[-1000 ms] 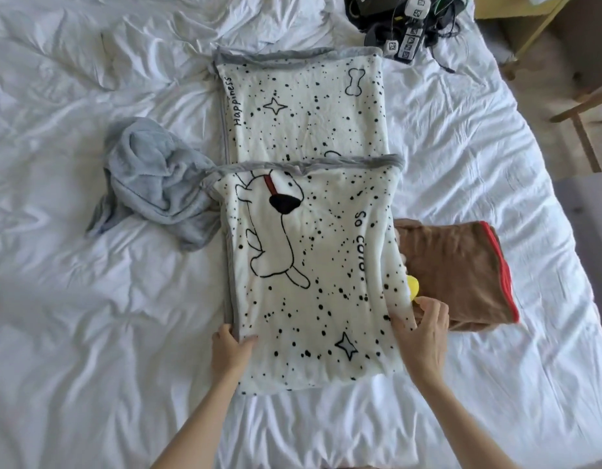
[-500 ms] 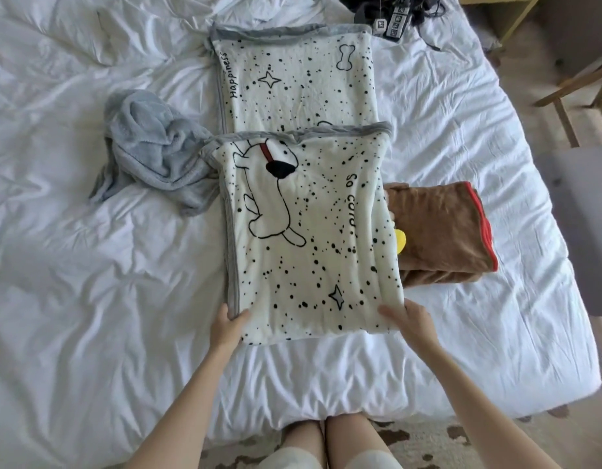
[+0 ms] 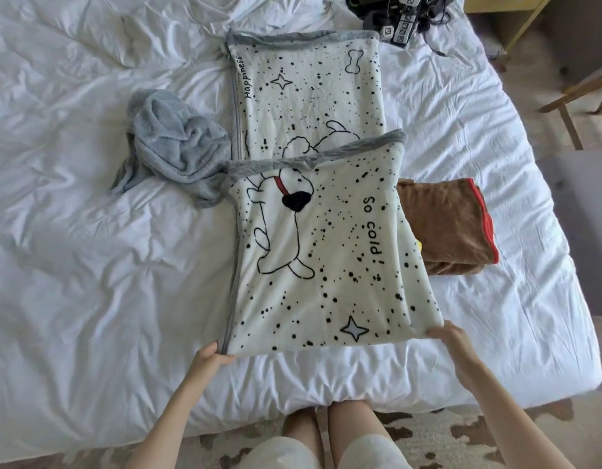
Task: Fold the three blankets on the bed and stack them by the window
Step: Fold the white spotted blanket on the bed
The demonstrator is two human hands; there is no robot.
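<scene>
Three blankets lie on the bed (image 3: pixel 89 265), and the one in hand is the white spotted blanket (image 3: pixel 326 265) at the centre of the frame. Its long axis runs straight up the frame, away from the person. Its near short edge is raised slightly off the sheet. The left hand (image 3: pixel 210 358) pinches that edge's left corner and the right hand (image 3: pixel 453 343) grips the right corner, so both are equally near. The rest of the cloth lies beyond them, so the next fold probably carries this edge up the frame. A crumpled grey blanket (image 3: pixel 177 150) touches its left side, and a folded brown blanket (image 3: pixel 448 225) sits partly under its right side. No window is in view.
</scene>
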